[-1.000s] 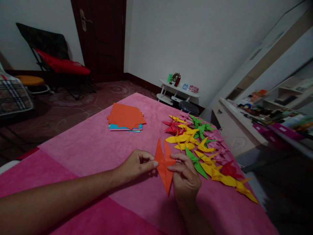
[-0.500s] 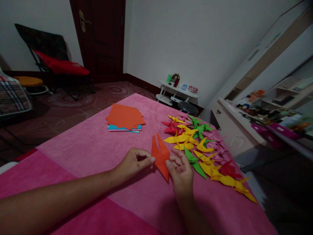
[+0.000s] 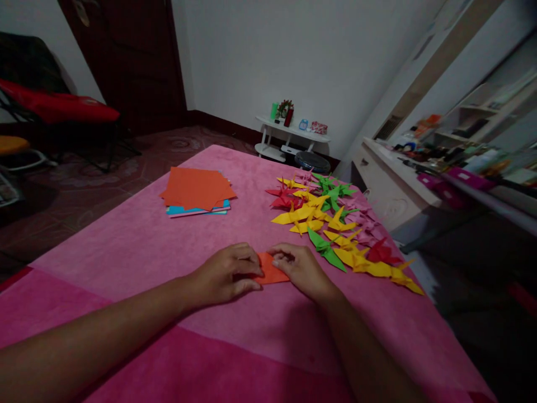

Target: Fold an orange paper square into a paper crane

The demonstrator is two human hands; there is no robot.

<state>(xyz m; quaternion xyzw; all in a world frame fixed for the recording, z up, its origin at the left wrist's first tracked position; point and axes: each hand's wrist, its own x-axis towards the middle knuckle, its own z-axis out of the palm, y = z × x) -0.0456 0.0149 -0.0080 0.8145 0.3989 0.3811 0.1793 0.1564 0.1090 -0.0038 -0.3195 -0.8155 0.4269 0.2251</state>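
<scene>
A piece of folded orange paper (image 3: pixel 273 274) lies low over the pink cloth between my hands. My left hand (image 3: pixel 230 274) grips its left end with bent fingers, the thumb below. From the right, my right hand (image 3: pixel 302 270) has its thumb and curled fingers on the upper right part of the paper. The hands hide both ends of the piece. Close by on the right lies a green paper crane (image 3: pixel 326 249). Beyond my left hand is a stack of square paper sheets (image 3: pixel 197 187), orange on top with blue and pink edges beneath.
Several folded cranes in yellow (image 3: pixel 352 258), red (image 3: pixel 382 252), green and pink cover the right side of the cloth-covered table (image 3: pixel 138 263). A dresser (image 3: pixel 390 179) stands past the right edge. At the back are a low white shelf (image 3: pixel 293 130) and a red chair (image 3: pixel 59 106).
The orange paper has gone from a raised, pointed diamond with two split tips to a flatter, lower shape, and my hands have closed in over it. The view has shifted slightly right.
</scene>
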